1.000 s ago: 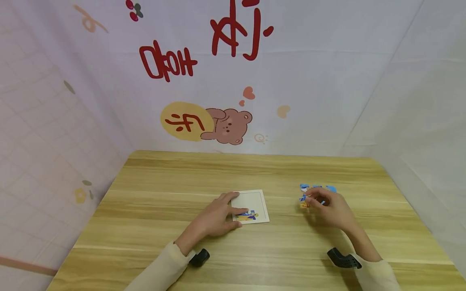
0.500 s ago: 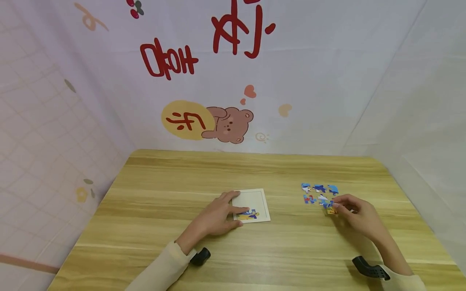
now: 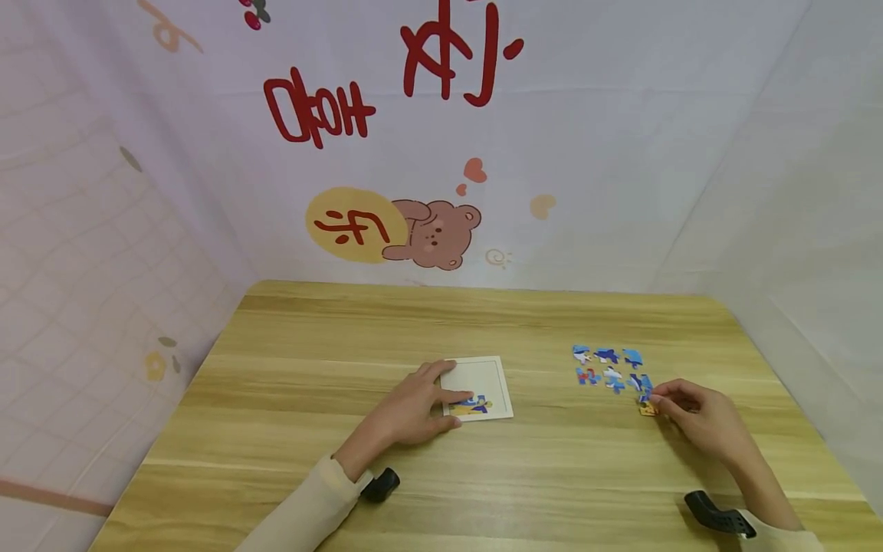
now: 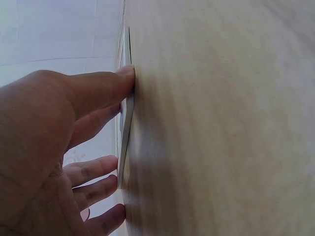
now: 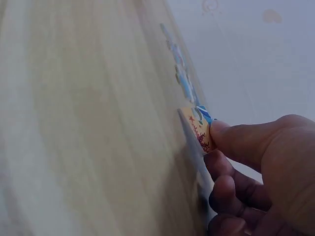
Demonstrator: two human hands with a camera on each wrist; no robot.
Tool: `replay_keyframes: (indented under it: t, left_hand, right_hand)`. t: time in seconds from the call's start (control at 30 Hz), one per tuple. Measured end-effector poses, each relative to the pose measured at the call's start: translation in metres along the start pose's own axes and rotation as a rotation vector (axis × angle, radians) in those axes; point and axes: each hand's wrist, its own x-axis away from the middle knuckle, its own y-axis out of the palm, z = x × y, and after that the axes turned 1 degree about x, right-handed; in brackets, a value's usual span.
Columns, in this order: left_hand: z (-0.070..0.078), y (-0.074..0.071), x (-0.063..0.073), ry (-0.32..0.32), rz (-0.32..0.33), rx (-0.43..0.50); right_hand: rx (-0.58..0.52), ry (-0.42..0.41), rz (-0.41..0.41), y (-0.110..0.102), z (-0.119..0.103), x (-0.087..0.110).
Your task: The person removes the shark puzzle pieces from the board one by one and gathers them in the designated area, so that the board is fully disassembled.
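My left hand lies at the left side of a square white puzzle board. Its fingers are spread, with the index fingertip on the joined blue and yellow pieces at the board's lower left. In the left wrist view, the thumb touches the edge of the board. Between thumb and fingers, my right hand pinches a yellow and blue puzzle piece. The right wrist view shows red coral shapes on that piece, tilted close over the table.
Several loose blue puzzle pieces lie in two rows at the table's right. The nearest one sits just behind the pinched piece. The wooden table meets a printed white curtain at the back.
My right hand has moved right and slightly nearer with the yellow and blue piece, uncovering the loose pieces. My left hand stays in place on the board.
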Motion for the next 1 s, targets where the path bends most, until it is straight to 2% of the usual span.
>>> replay_keyframes:
  t: [0.37, 0.83, 1.0]
  left_hand:
    - [-0.0017, -0.0006, -0.0001, 0.01, 0.005, 0.005]
    - [-0.0027, 0.0005, -0.0004, 0.014, 0.007, 0.009]
    - [-0.0031, 0.0005, -0.0008, 0.013, 0.005, 0.014]
  right_hand:
    - [0.142, -0.068, 0.076, 0.0064, 0.0076, -0.001]
    - [0.132, -0.078, 0.062, 0.0052, 0.0069, -0.0018]
    - [0.113, -0.073, 0.084, 0.0026, 0.0017, -0.0018]
